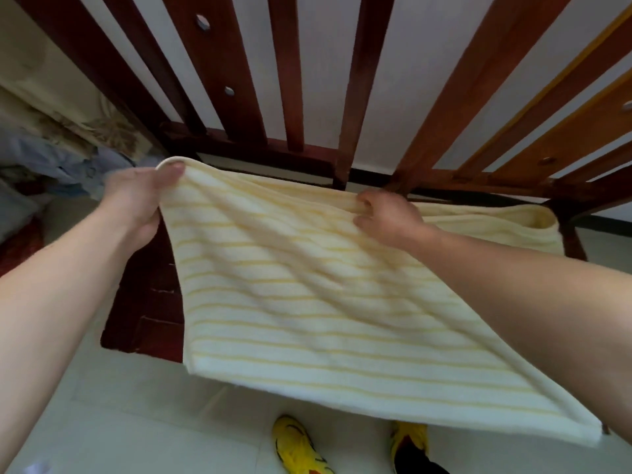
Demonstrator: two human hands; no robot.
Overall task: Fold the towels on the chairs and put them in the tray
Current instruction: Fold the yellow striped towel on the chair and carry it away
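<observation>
- Left hand (136,196) is pinching the far left corner of the striped towel (307,302), thumb on top, fingers hidden under the cloth.
- Right hand (386,217) is gripping the towel's far edge further along, fingers curled into a bunched fold.
- Towel, cream with thin yellow stripes, is hanging stretched between both hands, near edge loose above the floor tiles (136,422).
- Its right end is lying doubled over on the dark red wooden chair (147,302).
- Slatted chair back (290,80) is rising behind the hands.
- Yellow shoes (294,446) are showing below the towel.
- Blue-grey fabric bundle (51,165) is lying off left.
</observation>
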